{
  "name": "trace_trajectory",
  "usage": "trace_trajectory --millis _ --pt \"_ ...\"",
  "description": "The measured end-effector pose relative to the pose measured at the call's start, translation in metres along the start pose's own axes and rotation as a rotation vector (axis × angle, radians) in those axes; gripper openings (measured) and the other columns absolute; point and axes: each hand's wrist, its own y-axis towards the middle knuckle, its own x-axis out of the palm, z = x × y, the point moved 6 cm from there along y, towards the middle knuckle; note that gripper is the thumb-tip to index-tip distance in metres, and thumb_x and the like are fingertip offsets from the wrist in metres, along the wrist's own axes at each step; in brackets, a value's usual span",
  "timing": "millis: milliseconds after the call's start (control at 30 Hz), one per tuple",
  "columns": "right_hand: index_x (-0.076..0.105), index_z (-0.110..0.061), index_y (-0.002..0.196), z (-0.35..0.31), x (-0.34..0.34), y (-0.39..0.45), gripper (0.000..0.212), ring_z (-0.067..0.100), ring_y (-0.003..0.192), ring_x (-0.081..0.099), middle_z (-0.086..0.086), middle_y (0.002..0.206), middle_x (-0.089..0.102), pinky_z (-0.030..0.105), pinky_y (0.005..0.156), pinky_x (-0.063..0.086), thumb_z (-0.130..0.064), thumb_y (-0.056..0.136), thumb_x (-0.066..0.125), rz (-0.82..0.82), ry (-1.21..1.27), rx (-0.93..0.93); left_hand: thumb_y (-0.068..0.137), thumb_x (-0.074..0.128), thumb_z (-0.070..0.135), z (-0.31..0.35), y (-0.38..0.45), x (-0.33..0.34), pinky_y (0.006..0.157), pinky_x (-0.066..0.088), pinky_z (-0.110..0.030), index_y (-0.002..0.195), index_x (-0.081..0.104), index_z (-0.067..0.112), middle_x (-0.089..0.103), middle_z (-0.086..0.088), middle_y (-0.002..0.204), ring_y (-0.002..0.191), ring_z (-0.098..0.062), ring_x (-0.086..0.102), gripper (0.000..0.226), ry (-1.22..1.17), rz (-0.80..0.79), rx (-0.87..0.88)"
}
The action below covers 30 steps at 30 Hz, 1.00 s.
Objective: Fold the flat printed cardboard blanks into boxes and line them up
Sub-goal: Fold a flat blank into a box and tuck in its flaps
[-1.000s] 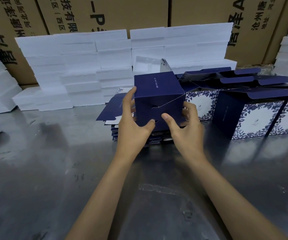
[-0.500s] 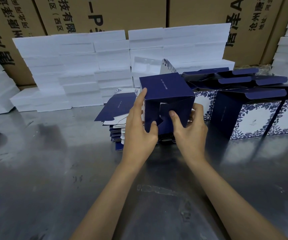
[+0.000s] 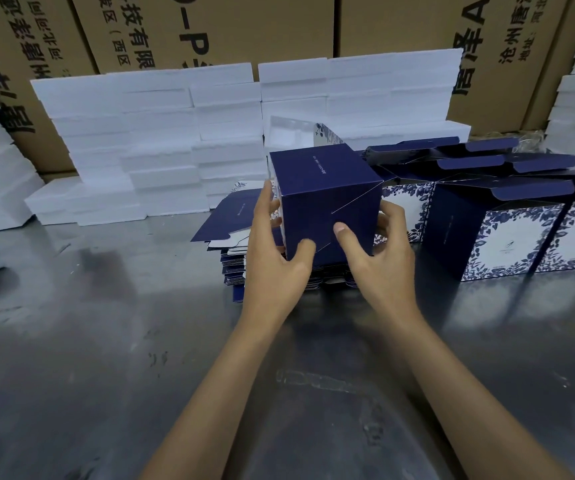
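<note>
The box (image 3: 324, 199), dark blue, sits at centre frame, held just above the stack of flat blanks (image 3: 241, 244) on the worktop (image 3: 106, 341). Its interlocking bottom panels face the camera; the diagonal seams meet near the middle and appear flush, so the base is judged closed or nearly so.

The left hand (image 3: 272, 265) grips the box's left side: fingers (image 3: 267, 202) extended up the side wall, thumb curled onto the near panel. The right hand (image 3: 379, 258) grips the right side: thumb pressed on the near panel close to the seam junction, fingers wrapped behind the right edge. Both are clamped on the box.

Step in hand, as judged: seating the bottom lock. To do it well, press both thumbs evenly at the seam junction until the tabs catch, keep the side walls square under the fingers, and check that no tab edge stands proud. Uneven pressure risks creasing the printed panels.

Finished boxes (image 3: 507, 237), with blue floral print and lids open, stand in a row at right of frame, touching one another; the new box would go in line with these. White foam slabs (image 3: 161, 143) are stacked behind, in front of brown cartons (image 3: 209, 26) along the top of frame.
</note>
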Motion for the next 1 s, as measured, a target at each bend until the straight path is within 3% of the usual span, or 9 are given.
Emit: trace_trajectory --millis 167,367,433,533,633,733,800,933,1000 --pt "0.058 -0.031 0.115 -0.004 -0.006 0.003 0.029 -0.012 0.101 0.057 -0.025 0.109 0.063 0.004 0.082 0.040 -0.050 0.094 0.054 0.010 0.188 0.049 0.095 0.036 0.039 -0.005 0.006 -0.008 0.112 0.043 -0.043 0.139 0.055 0.031 0.056 0.016 0.140 0.131 -0.003 0.049 0.049 -0.172 0.043 -0.174" --pt "0.064 -0.033 0.109 -0.008 -0.021 0.014 0.044 0.004 0.087 0.059 -0.010 0.102 0.065 0.025 0.078 0.046 -0.064 0.090 0.039 0.022 0.256 0.144 0.101 0.042 0.055 -0.023 0.004 -0.009 0.090 0.055 -0.031 0.116 0.057 0.043 0.066 0.003 0.120 0.107 -0.018 0.064 0.024 -0.068 -0.017 -0.305" --pt "0.066 -0.031 0.104 -0.007 -0.024 0.020 0.049 0.010 0.079 0.060 -0.005 0.095 0.067 0.032 0.070 0.049 -0.069 0.089 0.038 0.012 0.279 0.206 0.094 0.045 0.067 -0.023 0.004 -0.005 0.091 0.052 -0.028 0.122 0.054 0.045 0.064 0.006 0.124 0.111 -0.012 0.063 0.037 -0.081 -0.111 -0.343" --pt "0.071 -0.032 0.107 -0.005 -0.029 0.019 0.065 0.014 0.079 0.071 -0.007 0.092 0.076 0.027 0.065 0.055 -0.078 0.088 0.029 -0.075 0.270 0.247 0.069 0.060 0.084 -0.014 0.001 -0.005 0.114 0.038 -0.034 0.147 0.035 0.041 0.049 0.019 0.143 0.130 -0.001 0.050 0.092 -0.158 -0.195 -0.337" --pt "0.073 -0.030 0.117 -0.002 -0.032 0.008 0.083 0.019 0.086 0.075 0.000 0.099 0.079 0.030 0.067 0.057 -0.087 0.075 0.031 -0.215 0.188 0.319 0.055 0.080 0.077 -0.002 -0.010 -0.011 0.117 0.036 -0.030 0.152 0.013 0.054 0.041 0.032 0.146 0.136 0.005 0.042 0.121 -0.150 -0.209 -0.246" --pt "0.079 -0.025 0.105 0.008 -0.040 -0.004 0.062 0.021 0.095 0.075 0.002 0.103 0.079 0.036 0.082 0.056 -0.071 0.076 0.051 -0.272 0.161 0.406 0.055 0.093 0.055 0.009 -0.030 -0.014 0.095 0.040 -0.001 0.153 0.003 0.055 0.040 0.055 0.130 0.124 0.025 0.040 0.133 -0.132 -0.233 -0.127" --pt "0.079 -0.026 0.100 0.010 -0.044 -0.016 0.048 0.022 0.099 0.073 0.007 0.104 0.078 0.039 0.088 0.053 -0.060 0.078 0.053 -0.287 0.158 0.455 0.057 0.096 0.043 0.014 -0.045 -0.015 0.094 0.041 -0.002 0.151 0.002 0.059 0.039 0.042 0.142 0.126 0.021 0.042 0.134 -0.115 -0.230 -0.094" --pt "0.071 -0.039 0.115 0.009 -0.052 -0.028 0.025 0.013 0.110 0.069 -0.008 0.115 0.074 0.049 0.109 0.047 -0.024 0.103 0.054 -0.262 0.147 0.414 0.075 0.089 0.025 0.022 -0.071 -0.022 0.096 0.050 -0.017 0.150 0.015 0.060 0.046 0.034 0.138 0.126 0.004 0.052 0.111 -0.038 -0.226 -0.010" --pt "0.074 -0.044 0.107 0.005 -0.052 -0.037 0.021 0.010 0.111 0.068 -0.016 0.113 0.075 0.049 0.112 0.045 -0.035 0.102 0.056 -0.268 0.225 0.469 0.083 0.079 0.040 0.024 -0.079 -0.024 0.094 0.053 -0.022 0.144 0.038 0.054 0.053 0.024 0.137 0.124 -0.003 0.056 0.075 -0.024 -0.189 -0.008"
